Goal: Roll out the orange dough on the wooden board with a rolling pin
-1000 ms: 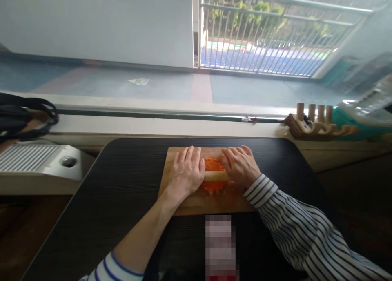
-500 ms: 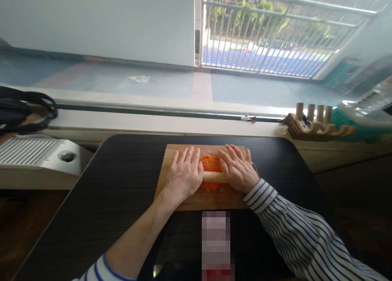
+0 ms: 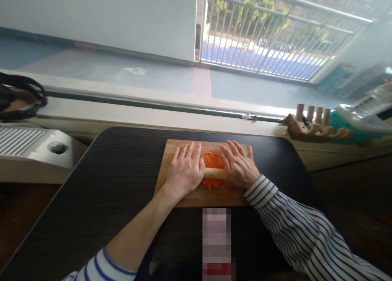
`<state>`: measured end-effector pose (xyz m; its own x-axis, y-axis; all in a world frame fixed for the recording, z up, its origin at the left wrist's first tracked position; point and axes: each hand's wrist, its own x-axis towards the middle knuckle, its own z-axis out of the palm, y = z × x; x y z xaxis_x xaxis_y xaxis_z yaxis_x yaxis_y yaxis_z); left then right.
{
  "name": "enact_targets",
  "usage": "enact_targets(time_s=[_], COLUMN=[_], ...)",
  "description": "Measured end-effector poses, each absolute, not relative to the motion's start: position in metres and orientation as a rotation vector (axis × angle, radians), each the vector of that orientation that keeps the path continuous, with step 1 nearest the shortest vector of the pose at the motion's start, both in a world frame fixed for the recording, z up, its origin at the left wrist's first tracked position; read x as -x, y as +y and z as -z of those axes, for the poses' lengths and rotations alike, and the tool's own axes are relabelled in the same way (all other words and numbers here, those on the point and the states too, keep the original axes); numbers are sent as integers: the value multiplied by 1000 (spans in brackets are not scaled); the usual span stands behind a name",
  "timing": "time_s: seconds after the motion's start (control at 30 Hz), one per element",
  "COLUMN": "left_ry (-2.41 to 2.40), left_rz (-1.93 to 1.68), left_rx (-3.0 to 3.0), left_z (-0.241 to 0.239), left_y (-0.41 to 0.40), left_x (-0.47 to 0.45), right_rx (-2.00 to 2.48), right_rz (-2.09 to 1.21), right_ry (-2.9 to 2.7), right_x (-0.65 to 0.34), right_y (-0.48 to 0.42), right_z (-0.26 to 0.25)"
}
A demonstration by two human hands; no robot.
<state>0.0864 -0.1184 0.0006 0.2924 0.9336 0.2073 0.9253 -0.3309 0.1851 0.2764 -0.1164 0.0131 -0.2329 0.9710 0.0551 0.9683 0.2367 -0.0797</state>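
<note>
- Pressing down on a pale wooden rolling pin (image 3: 214, 173), the left hand (image 3: 184, 170) and the right hand (image 3: 240, 168) lie flat on its 2 ends, fingers stretched forward and slightly spread; neither is clenched or wrapped around it.
- The rolling pin lies crosswise over a flattened round of orange dough (image 3: 212, 159), which shows both ahead of the pin and behind it, between the 2 hands.
- The dough sits in the middle of a rectangular wooden cutting board (image 3: 196, 197), and the board lies flat on a dark, wood-grained desk (image 3: 116, 183), toward its far edge.
- Both arms wear a white sleeve with blue stripes (image 3: 300, 236); the left one is pushed up past the forearm, while the right one reaches the wrist.
- On the window sill (image 3: 153, 119), to the right, stands a wooden peg rack (image 3: 312, 123) with 4 upright pegs and a small dark item tucked between them.
- Just beside the rack is a teal tub (image 3: 339, 123); what it holds is too blurred to tell.
- To the left of the desk stands a white appliance (image 3: 33, 148) with a ribbed top and a round hole, and black straps (image 3: 18, 97) lie behind it.
- Outside the window, a white triangular marking (image 3: 135, 70) on the floor is too small to read.
</note>
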Motion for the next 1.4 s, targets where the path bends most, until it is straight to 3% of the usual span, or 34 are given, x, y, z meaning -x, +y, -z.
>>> enact_targets(time_s=[0.7, 0.97, 1.23, 1.4], left_ry=[1947, 1958, 1657, 1082], left_rz=[-206, -482, -739, -517], left_rx=[-2337, -2482, -2487, -2200], left_z=[-12, -15, -54, -82], left_y=[-112, -125, -155, -198], left_x=[-91, -96, -114, -132], right_rx=[1766, 1903, 2041, 2170], right_rz=[71, -96, -277, -404], right_ry=[-2281, -2323, -2176, -2008], right_x=[-277, -287, -270, -267], right_y=[-120, -132, -110, -86], right_z=[-27, -36, -54, -54])
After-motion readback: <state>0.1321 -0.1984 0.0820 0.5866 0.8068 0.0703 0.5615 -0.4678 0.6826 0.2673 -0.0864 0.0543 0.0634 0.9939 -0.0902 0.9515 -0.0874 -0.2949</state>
